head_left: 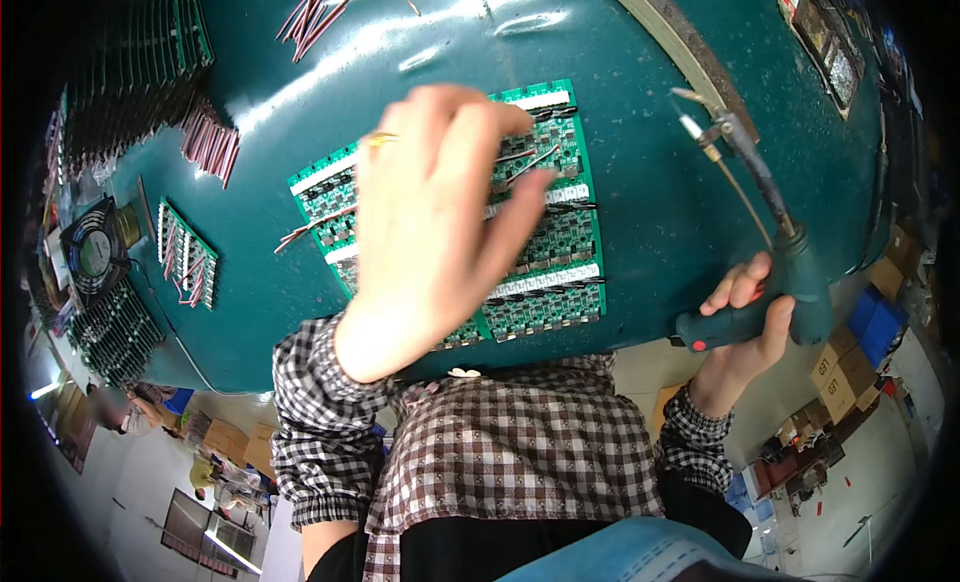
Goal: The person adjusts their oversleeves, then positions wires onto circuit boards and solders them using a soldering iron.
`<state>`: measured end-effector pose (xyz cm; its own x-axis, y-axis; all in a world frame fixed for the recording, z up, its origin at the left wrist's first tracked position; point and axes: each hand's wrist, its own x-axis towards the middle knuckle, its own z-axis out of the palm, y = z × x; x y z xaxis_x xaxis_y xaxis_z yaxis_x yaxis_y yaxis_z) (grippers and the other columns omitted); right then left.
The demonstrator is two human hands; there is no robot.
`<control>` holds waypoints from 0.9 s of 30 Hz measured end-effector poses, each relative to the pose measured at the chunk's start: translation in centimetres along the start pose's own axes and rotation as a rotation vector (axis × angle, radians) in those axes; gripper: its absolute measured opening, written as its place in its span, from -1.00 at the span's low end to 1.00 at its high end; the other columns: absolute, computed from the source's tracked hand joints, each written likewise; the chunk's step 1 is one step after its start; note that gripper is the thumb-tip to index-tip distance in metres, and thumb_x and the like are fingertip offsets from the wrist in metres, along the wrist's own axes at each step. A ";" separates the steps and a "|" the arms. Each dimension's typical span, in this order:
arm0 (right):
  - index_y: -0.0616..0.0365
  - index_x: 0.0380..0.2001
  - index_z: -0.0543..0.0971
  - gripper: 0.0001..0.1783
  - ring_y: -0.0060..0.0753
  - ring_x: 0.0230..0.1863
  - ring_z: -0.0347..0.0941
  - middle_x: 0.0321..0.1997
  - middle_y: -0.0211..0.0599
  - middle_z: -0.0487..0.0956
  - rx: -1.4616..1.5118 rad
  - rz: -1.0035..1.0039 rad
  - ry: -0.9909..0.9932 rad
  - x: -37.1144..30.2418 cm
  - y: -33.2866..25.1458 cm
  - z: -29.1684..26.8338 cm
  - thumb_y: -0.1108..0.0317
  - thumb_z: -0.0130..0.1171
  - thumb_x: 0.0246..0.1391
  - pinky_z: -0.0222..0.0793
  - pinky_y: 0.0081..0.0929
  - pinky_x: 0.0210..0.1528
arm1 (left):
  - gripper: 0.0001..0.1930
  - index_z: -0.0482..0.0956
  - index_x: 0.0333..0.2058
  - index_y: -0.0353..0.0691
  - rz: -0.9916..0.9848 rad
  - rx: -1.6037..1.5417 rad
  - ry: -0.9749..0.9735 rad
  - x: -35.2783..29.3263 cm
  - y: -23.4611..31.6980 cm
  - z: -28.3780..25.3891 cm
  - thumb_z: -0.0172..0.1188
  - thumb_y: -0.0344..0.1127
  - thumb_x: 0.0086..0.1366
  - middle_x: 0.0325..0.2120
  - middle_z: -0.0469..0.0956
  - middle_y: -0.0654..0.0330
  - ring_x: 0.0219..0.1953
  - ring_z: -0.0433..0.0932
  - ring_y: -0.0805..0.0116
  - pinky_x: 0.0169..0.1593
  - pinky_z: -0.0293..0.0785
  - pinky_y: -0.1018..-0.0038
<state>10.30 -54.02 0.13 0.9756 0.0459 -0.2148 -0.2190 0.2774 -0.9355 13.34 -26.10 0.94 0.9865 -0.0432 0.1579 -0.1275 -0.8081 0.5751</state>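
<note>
My left hand (pixel 420 207) hovers over green circuit board panels (pixel 560 247) that lie side by side at the table's near edge. Its thumb and index finger are apart, slightly blurred, with nothing visibly gripped. Thin red, black and white wires (pixel 537 166) show on the panel between thumb and index finger. Another wire pair (pixel 318 228) sticks out past the left panel's edge; the hand covers its other end. At the right, my right hand (pixel 752 327) is wrapped around the handle of a dark green soldering gun (pixel 805 292), whose metal tip points up and away from the panels.
Loose wires (pixel 312 22) lie at the back, with a wire bundle (pixel 210 144) at the left. A small wired board (pixel 188 257), a black fan (pixel 97 250) and stacked boards (pixel 115 330) stand left. A curved strip (pixel 690 37) and metal box (pixel 825 47) are far right.
</note>
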 end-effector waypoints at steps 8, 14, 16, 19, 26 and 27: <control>0.39 -0.18 0.32 -0.48 -0.36 -0.47 0.40 -0.48 -0.24 0.38 0.309 -0.053 -0.077 1.3 1.6 -1.6 0.01 -0.10 0.18 0.49 -0.50 -0.56 | -0.70 0.48 -0.35 -0.27 -0.097 -0.070 -0.156 2.0 -2.3 -0.5 0.29 -0.21 0.01 -0.41 0.45 0.11 -0.33 0.45 0.18 -0.26 0.36 0.34; 0.33 -0.14 0.31 -0.43 -0.32 -0.40 0.42 -0.36 -0.25 0.39 0.386 -0.098 -0.026 1.0 1.9 -1.8 -0.06 -0.04 0.14 0.51 -0.47 -0.50 | -0.84 0.45 -0.40 -0.30 -0.008 -0.401 -0.177 2.1 -2.7 -1.2 0.22 -0.36 0.14 -0.52 0.40 0.33 -0.45 0.32 0.58 -0.35 0.25 0.66; 0.31 -0.12 0.30 -0.40 -0.30 -0.35 0.44 -0.33 -0.24 0.39 0.376 -0.105 -0.029 0.6 1.7 -0.9 -0.08 0.00 0.10 0.53 -0.46 -0.45 | -0.86 0.42 -0.39 -0.29 -0.210 -0.680 -0.249 1.8 -1.5 -3.2 0.18 -0.37 0.18 -0.52 0.38 0.37 -0.46 0.29 0.64 -0.36 0.21 0.70; 0.29 -0.10 0.29 -0.35 -0.24 -0.25 0.47 -0.27 -0.23 0.39 0.297 -0.151 -0.058 0.4 1.9 1.0 -0.11 0.10 0.03 0.56 -0.43 -0.34 | -0.88 0.36 -0.36 -0.27 -0.360 -0.977 -0.292 0.7 -0.8 -4.9 0.09 -0.36 0.25 -0.53 0.33 0.45 -0.49 0.21 0.77 -0.40 0.10 0.78; 0.24 -0.06 0.28 -0.34 -0.26 -0.23 0.44 -0.20 -0.23 0.35 0.223 -0.263 -0.244 -0.2 1.2 5.5 0.36 0.34 -0.27 0.49 -0.44 -0.24 | -0.85 0.43 -0.30 -0.31 -0.369 -1.260 0.017 -2.2 -1.6 -6.0 0.11 -0.35 0.26 -0.42 0.47 0.35 -0.31 0.38 0.68 -0.19 0.30 0.70; 0.23 -0.06 0.29 -0.33 -0.30 -0.27 0.42 -0.21 -0.24 0.35 0.190 -0.275 -0.205 -0.4 1.0 6.1 0.48 0.33 -0.33 0.46 -0.49 -0.29 | -0.85 0.43 -0.30 -0.31 -0.362 -1.265 0.037 -2.6 -1.9 -6.1 0.11 -0.35 0.26 -0.42 0.47 0.35 -0.31 0.38 0.68 -0.19 0.30 0.70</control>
<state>9.80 -47.93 0.93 0.9848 0.1304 0.1149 0.0391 0.4777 -0.8777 10.38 -20.89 4.33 0.9841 0.0906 -0.1530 0.1146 0.3349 0.9353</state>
